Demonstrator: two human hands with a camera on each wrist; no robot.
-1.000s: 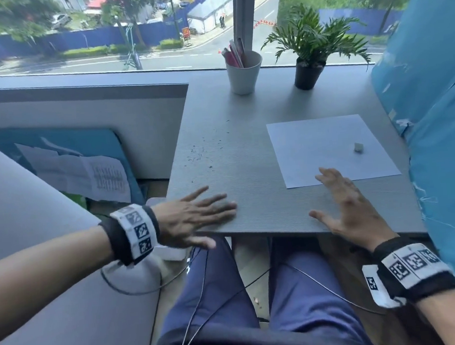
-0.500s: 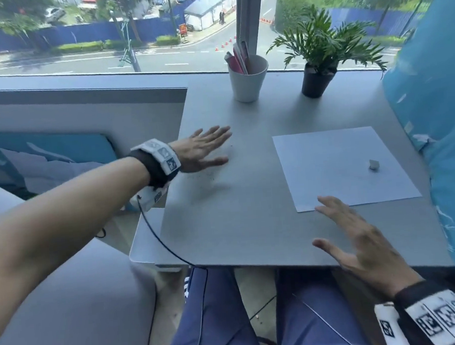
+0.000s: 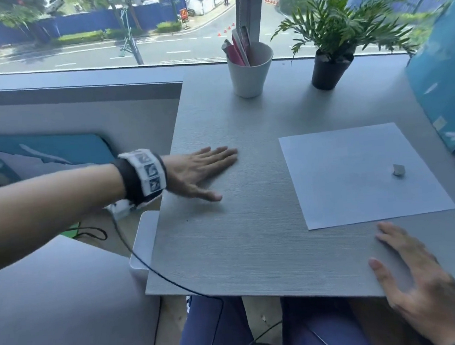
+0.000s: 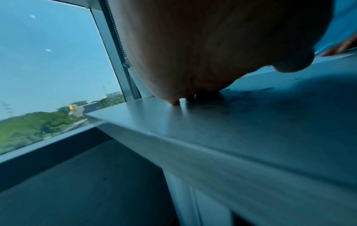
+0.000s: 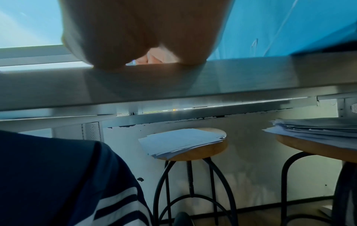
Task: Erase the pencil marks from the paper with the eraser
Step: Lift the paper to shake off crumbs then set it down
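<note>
A white sheet of paper [image 3: 357, 173] lies on the right half of the grey desk [image 3: 253, 238]. A small grey-white eraser [image 3: 398, 170] sits on the paper near its right edge, untouched. I make out no pencil marks on the sheet. My left hand [image 3: 201, 171] lies flat on the desk's left side with straight fingers, well left of the paper. My right hand [image 3: 408, 275] rests open, palm down, at the desk's front edge just below the paper's near right corner. In the left wrist view dark crumbs [image 4: 251, 94] dot the desk beside my palm [image 4: 203, 45].
A white cup [image 3: 249, 72] with pens and a potted plant [image 3: 330, 44] stand at the back by the window. A blue cloth [image 3: 449, 100] hangs along the right edge. Under the desk are two wooden stools [image 5: 193, 146] stacked with papers.
My left hand has swept from the desk's front left edge forward and now lies flat further in. The right hand stays near the front edge. The view has shifted closer.
</note>
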